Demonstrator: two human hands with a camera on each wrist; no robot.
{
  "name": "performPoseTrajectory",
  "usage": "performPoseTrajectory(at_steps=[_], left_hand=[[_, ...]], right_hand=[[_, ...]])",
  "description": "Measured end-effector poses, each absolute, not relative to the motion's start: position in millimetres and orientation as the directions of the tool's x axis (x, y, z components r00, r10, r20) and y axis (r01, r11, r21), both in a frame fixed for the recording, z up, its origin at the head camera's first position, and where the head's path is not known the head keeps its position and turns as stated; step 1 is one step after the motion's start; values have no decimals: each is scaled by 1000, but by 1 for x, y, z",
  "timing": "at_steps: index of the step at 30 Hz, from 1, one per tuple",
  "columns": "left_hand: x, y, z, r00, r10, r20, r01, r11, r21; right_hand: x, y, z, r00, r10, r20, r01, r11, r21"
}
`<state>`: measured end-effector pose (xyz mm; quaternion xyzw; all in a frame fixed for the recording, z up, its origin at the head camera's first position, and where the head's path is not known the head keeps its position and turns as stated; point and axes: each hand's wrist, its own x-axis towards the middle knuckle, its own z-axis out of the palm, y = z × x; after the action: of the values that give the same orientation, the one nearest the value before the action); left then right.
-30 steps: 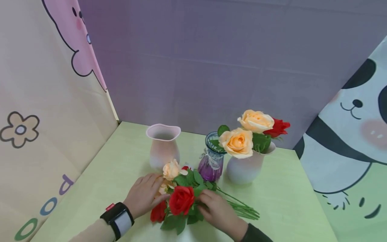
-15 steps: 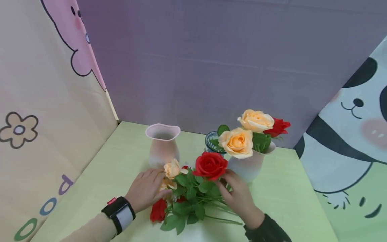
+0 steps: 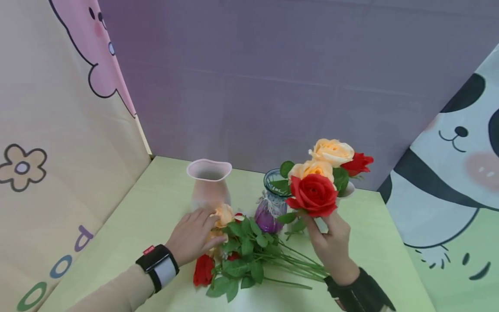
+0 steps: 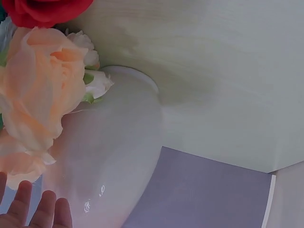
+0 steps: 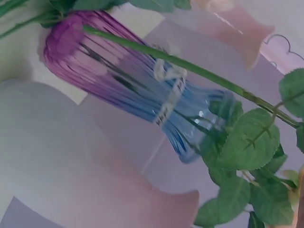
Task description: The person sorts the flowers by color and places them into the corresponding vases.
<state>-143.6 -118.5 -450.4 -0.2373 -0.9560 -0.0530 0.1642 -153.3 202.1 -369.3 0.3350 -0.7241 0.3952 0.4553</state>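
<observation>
Red rose [image 3: 314,195] in the right hand [image 3: 331,242], to the right of the glass vase [image 3: 268,214]

The right hand pinches the rose just beneath its bloom, thumb and fingers curled in, with the bloom turned towards the person. In the right wrist view a long green stem [image 5: 199,71] crosses in front of the glass vase, and a white bow [image 5: 168,73] is tied at the vase's neck.

In front and to the left of the glass vase, the left hand [image 3: 195,236] lies over the peach roses [image 3: 224,213] of a loose pile. Its fingers are nearly straight and slightly apart, the thumb held away from them; whether they press on the petals, I cannot tell. The pile's leaves [image 3: 243,247] lie in front of the glass vase, its stems [image 3: 288,264] reaching to the right, and a second red rose [image 3: 203,271] sits at its near left edge.

Left of the glass vase stands a pink vase [image 3: 209,190]; just right of it, a pale vase [image 3: 346,190] holds two peach blooms [image 3: 331,151] and a red bloom [image 3: 356,164]
</observation>
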Motion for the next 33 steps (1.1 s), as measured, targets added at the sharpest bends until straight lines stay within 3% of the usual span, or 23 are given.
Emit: performPoseTrajectory(at_steps=[8,13,18,26,33], left_hand=[[-148,-115,-445,-822,453,344,490,871,24],[-150,-114,-442,-809,464,361,500,866,5],[-153,-111,-439,-804,480,351,507,862,-16],[-155,-103,-431,-817,503,281,529,848,22],[-158,-94,-430,-786,557,268,570,821,-38]], right_hand=[[-160,210,-343,-285,88,955,-880,371,-297],[-163,216,-328,-279,211,937,-900,282,-331],[-161,225,-315,-262,298,918,-885,305,-352],[-158,232,-288,-217,505,835,-914,195,-356],[-155,243,-265,-184,590,786,-917,184,-353]])
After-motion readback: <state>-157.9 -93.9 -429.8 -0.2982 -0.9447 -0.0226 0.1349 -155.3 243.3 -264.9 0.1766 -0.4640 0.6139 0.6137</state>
